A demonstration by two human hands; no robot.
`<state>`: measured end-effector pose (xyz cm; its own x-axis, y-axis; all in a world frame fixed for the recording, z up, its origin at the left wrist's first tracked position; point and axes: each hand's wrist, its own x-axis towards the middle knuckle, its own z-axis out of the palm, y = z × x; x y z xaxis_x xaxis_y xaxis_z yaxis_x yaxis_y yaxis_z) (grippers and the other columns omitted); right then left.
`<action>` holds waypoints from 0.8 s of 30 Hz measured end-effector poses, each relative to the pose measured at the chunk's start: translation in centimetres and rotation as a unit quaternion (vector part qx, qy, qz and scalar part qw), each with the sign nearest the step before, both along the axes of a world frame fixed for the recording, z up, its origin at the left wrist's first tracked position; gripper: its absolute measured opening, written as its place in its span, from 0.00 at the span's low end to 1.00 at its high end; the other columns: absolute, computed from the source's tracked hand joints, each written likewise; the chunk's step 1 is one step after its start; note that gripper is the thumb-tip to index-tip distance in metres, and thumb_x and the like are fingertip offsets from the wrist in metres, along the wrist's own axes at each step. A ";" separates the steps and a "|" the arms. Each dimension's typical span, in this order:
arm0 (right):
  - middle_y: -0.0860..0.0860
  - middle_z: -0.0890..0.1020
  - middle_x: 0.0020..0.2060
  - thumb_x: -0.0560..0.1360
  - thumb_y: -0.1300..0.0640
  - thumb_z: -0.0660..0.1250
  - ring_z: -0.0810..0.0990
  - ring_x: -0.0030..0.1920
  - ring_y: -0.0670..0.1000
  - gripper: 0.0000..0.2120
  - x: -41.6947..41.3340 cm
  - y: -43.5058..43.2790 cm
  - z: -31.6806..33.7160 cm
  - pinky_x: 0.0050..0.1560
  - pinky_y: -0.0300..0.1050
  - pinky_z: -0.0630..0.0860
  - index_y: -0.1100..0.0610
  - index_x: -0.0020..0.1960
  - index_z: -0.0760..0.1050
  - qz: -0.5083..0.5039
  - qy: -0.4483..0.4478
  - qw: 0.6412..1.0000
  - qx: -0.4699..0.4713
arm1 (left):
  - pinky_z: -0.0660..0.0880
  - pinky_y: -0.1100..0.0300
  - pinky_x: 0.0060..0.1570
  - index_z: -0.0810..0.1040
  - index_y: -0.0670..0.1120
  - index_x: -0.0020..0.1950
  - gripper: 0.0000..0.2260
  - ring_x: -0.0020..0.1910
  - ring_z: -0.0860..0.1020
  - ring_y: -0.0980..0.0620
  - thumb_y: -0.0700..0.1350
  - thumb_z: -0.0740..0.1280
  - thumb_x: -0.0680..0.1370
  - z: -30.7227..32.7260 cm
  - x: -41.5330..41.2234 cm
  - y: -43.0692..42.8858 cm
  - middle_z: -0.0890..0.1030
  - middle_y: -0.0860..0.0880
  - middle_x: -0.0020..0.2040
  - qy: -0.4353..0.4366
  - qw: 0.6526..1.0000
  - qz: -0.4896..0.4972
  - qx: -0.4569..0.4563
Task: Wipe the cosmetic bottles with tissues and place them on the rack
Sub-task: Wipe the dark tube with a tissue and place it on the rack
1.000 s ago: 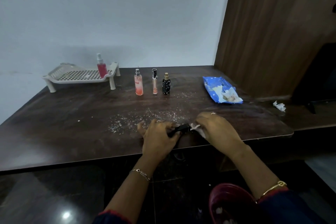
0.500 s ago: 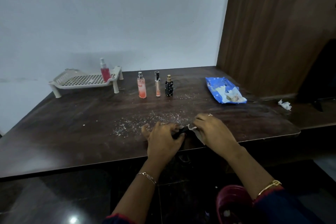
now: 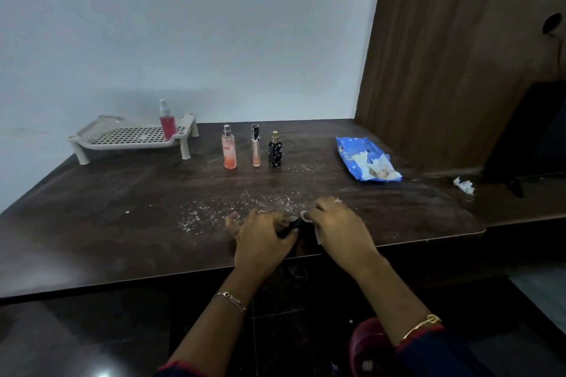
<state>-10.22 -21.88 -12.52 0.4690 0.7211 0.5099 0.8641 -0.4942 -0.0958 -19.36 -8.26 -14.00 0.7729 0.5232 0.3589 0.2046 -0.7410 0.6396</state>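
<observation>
My left hand (image 3: 263, 236) grips a small black bottle (image 3: 292, 226) lying sideways above the table's front edge. My right hand (image 3: 335, 228) holds a white tissue (image 3: 306, 216) against the bottle's right end; most of both is hidden by my fingers. A white perforated rack (image 3: 131, 135) stands at the back left with a red spray bottle (image 3: 167, 121) upright on it. Three more bottles stand in a row mid-table: a pink-orange spray bottle (image 3: 228, 148), a slim peach tube (image 3: 256, 146) and a black speckled bottle with a gold cap (image 3: 275, 150).
A blue tissue pack (image 3: 366, 161), torn open, lies at the right of the dark wooden table (image 3: 107, 208). White crumbs are scattered in front of my hands. A crumpled used tissue (image 3: 464, 185) lies on the lower ledge at the right. A wooden panel rises behind it.
My hands have drawn closer together around the black bottle, so less of it and of the tissue shows. The camera has tilted up a little. The standing bottles have not moved.
</observation>
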 end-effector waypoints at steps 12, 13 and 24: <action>0.55 0.73 0.55 0.76 0.60 0.62 0.73 0.56 0.56 0.14 2.2 -3.1 0.4 0.49 0.50 0.73 0.53 0.61 0.75 -0.093 0.015 0.993 -0.069 | 0.53 0.41 0.69 0.81 0.58 0.50 0.10 0.57 0.73 0.57 0.57 0.70 0.70 0.1 -0.2 -0.1 0.81 0.62 0.42 0.005 1.000 0.017 0.003; 0.54 0.73 0.54 0.76 0.61 0.62 0.73 0.56 0.55 0.14 2.6 -3.2 0.7 0.49 0.50 0.73 0.53 0.61 0.75 -0.107 0.024 0.991 -0.072 | 0.50 0.43 0.70 0.81 0.58 0.51 0.10 0.58 0.72 0.57 0.57 0.69 0.71 0.3 -0.2 -0.2 0.82 0.61 0.44 0.012 1.000 0.020 0.010; 0.51 0.79 0.38 0.70 0.63 0.68 0.77 0.40 0.50 0.03 2.1 -3.1 1.7 0.42 0.41 0.71 0.57 0.40 0.76 -0.078 0.107 0.959 0.249 | 0.51 0.42 0.69 0.80 0.57 0.53 0.12 0.58 0.71 0.55 0.59 0.68 0.72 0.2 -0.4 -0.2 0.82 0.59 0.46 0.014 0.999 0.007 0.051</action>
